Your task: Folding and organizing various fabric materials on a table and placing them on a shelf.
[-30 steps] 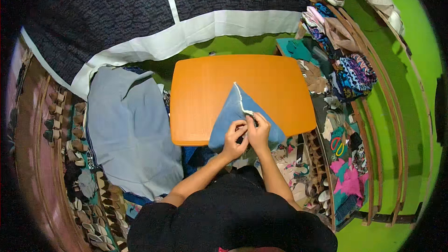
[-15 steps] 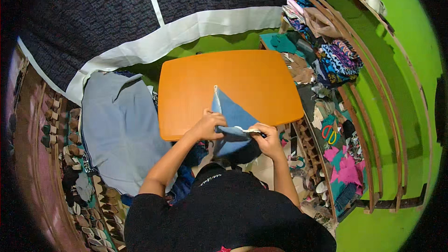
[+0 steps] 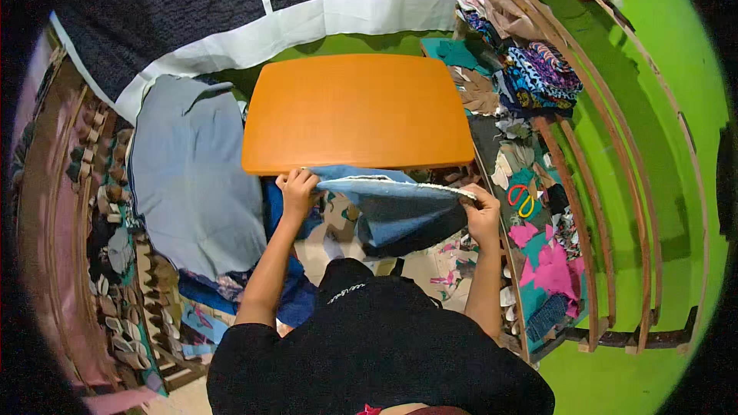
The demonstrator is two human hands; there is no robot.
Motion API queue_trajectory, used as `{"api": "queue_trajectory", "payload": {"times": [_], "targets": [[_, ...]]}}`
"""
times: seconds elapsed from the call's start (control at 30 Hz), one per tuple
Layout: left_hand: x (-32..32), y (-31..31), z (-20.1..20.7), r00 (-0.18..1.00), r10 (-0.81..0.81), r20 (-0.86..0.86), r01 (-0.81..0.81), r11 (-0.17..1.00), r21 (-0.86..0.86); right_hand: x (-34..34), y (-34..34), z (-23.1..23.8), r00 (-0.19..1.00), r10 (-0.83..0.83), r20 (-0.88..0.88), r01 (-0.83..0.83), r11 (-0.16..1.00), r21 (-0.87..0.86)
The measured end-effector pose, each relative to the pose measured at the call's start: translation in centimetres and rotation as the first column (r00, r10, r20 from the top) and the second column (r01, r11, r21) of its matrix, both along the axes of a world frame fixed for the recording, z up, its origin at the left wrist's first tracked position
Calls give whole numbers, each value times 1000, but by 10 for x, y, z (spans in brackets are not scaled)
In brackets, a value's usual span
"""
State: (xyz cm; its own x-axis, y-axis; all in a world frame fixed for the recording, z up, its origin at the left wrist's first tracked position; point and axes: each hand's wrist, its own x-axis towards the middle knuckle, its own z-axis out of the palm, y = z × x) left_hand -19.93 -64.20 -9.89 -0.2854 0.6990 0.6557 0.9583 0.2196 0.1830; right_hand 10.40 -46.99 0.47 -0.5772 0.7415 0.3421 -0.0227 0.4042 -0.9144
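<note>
A piece of blue denim cloth (image 3: 400, 207) hangs stretched between my hands at the near edge of the orange table (image 3: 361, 115). Along its top runs a pale, frayed edge. My left hand (image 3: 298, 188) is closed on one corner, close to the table's near left part. The other end of that edge is pinched in my right hand (image 3: 482, 204), just off the table's near right corner. Below the edge the denim droops in folds, with a darker part at the bottom.
Grey-blue fabric (image 3: 196, 177) is heaped on the left. On the right-hand shelf lie scissors (image 3: 521, 200) with red and yellow handles, pink scraps (image 3: 550, 265) and folded patterned cloth (image 3: 538, 81). Shoe forms (image 3: 123, 330) line the left rack. A dark curtain (image 3: 177, 15) hangs behind.
My hands have moved apart, drawing the denim's edge out wide. The cloth has come off the tabletop and now hangs at its near edge. The view has shifted slightly.
</note>
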Motion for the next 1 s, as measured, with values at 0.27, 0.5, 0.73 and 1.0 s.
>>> {"api": "queue_trajectory", "payload": {"times": [0.27, 0.5, 0.73, 1.0], "targets": [[34, -41, 16, 975, 203, -95, -203, 979, 2, 53, 13, -14, 998, -47, 34, 47, 999, -13], [13, -32, 143, 992, -48, -121, 65, 988, 140, 38, 79, 32, 930, -341, 138, 312, 930, 194], [45, -33, 239, 951, -307, -45, 279, 782, 557, 11, 96, 80, 833, -406, -377, 521, 805, 285], [22, -57, 200, 916, -321, 238, 162, 843, 513, -6, 60, 67, 893, -405, -198, 449, 830, 331]]}}
